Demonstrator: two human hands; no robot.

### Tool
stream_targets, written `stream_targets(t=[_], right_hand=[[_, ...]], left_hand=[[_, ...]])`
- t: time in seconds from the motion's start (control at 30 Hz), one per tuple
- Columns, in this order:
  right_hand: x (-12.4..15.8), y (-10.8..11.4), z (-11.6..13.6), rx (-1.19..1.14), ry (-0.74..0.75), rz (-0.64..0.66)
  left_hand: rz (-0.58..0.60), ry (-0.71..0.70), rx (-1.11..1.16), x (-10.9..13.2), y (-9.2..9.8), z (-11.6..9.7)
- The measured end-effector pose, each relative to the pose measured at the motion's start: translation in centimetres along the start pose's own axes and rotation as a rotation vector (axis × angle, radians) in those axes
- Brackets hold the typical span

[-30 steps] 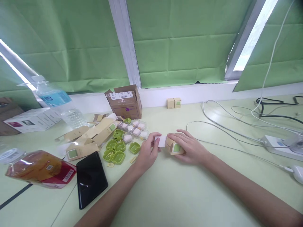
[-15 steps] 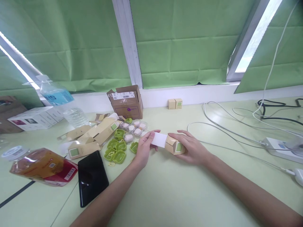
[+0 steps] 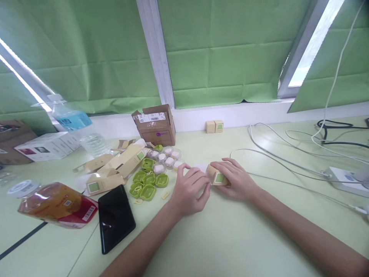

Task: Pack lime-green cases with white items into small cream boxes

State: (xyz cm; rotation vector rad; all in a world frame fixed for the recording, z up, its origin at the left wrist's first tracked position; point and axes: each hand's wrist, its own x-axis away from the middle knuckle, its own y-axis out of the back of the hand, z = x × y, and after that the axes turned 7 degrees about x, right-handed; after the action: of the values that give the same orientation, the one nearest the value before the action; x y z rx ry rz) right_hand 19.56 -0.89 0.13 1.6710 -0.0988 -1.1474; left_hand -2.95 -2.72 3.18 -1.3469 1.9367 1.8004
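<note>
A small tan cardboard box [image 3: 216, 176] with a green square on its face lies on the pale green table. My right hand [image 3: 236, 179] wraps around it from the right and behind. My left hand [image 3: 190, 189] has its fingers curled against the box's left end, covering most of a white paper slip [image 3: 201, 167] that peeks out above the fingers. Several green plastic cases [image 3: 146, 182] and clear packets with white contents [image 3: 165, 157] lie just left of my left hand.
Flat tan box blanks [image 3: 115, 169], a black phone [image 3: 116, 218], a bottle lying on its side [image 3: 54, 204], a brown carton [image 3: 155, 125], a water bottle [image 3: 77, 125] and white box [image 3: 46, 146] fill the left. Two small boxes [image 3: 215, 126] sit by the window. White cables [image 3: 282, 154] and a power strip [image 3: 344, 177] lie right.
My left hand has moved right and closed against the box's end, pushing the white slip in so that little of it still shows. The right hand stays on the box.
</note>
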Motion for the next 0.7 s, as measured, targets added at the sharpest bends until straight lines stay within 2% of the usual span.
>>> stream_targets(t=[0.2,0.33,0.5,0.7], right_hand=[[0.00,-0.17,0.13,0.006,0.009,0.018],[0.01,-0.06,0.03,0.021,-0.028,-0.015],[-0.04,-0.06,0.01,0.045,0.048,0.011],[-0.07,-0.23,-0.10,0.097,0.106,-0.061]], left_hand=[[0.012,0.107,0.026,0.17,-0.16,0.63],[-0.039,0.123,0.002,0.32,-0.66,0.65],[-0.047,0.182,0.044,0.51,-0.92,0.69],[-0.081,0.191,0.010,0.44,-0.67,0.93]])
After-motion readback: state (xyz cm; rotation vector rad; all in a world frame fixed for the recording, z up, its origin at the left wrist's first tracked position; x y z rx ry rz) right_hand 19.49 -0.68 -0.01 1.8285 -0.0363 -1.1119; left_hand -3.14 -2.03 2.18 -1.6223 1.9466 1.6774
